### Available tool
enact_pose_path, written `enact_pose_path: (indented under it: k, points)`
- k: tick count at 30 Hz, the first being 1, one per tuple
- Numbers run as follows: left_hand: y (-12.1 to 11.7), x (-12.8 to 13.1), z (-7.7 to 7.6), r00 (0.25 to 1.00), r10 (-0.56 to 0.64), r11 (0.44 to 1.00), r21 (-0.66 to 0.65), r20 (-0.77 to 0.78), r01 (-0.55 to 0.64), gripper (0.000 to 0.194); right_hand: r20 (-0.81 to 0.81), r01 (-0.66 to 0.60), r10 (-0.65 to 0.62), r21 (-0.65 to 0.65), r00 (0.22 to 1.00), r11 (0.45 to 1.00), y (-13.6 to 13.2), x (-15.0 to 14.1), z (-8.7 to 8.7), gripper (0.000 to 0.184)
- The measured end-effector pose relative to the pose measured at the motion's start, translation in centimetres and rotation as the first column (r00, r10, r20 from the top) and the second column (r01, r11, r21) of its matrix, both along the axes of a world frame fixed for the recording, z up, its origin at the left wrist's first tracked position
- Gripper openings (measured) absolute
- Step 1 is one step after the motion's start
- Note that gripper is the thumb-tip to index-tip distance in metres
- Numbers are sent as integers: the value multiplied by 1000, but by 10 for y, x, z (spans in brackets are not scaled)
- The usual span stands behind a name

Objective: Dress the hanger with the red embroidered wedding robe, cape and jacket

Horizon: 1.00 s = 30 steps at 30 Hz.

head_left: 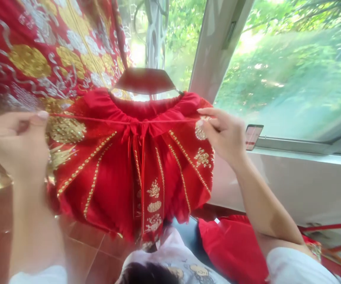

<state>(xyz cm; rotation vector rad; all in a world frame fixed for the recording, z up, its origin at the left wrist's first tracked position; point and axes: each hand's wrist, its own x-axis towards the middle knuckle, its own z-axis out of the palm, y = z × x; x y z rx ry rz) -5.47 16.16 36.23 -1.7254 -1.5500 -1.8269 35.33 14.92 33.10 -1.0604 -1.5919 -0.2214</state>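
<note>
A red skirt (114, 173) with a gathered waist, gold beaded lines and gold floral patches hangs from a hanger with a dark red top piece (147, 81). Across its waist a thin red drawstring (99, 119) runs stretched between my two hands. My left hand (25, 134), at the left of the skirt, is closed with the cord pinched between thumb and fingers. At the right edge of the waist, my right hand (222, 132) pinches the other end of the cord. Below the middle of the waist, cord ends dangle down the front panel.
Behind on the left hangs a red garment (40, 51) with gold and silver embroidery. Windows (283, 79) fill the back right, and a phone (253, 137) leans on the sill. Red cloth (232, 244) lies at the lower right. Tiles (93, 260) cover the floor.
</note>
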Motion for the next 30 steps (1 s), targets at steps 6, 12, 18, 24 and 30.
enact_pose_path:
  k: [6,12,18,24,30]
  points:
    - [-16,83,-21,892,376,899,334,-250,-285,34,319,198,-220,101,922,975,-1,-24,-14,26]
    - [29,107,-50,927,-96,976,151,-362,159,49,428,368,-473,308,770,877,-17,-67,-3,28]
    - [41,89,-56,746,-38,958,187,-665,216,18,619,227,-334,247,711,942,3,-110,-9,26]
    - [26,100,-41,531,176,943,296,-829,150,18,634,206,-74,-136,770,969,11,-101,6,22]
    - [10,120,-39,801,-98,986,49,-590,157,22,487,5,153,-307,860,952,-4,-83,27,23]
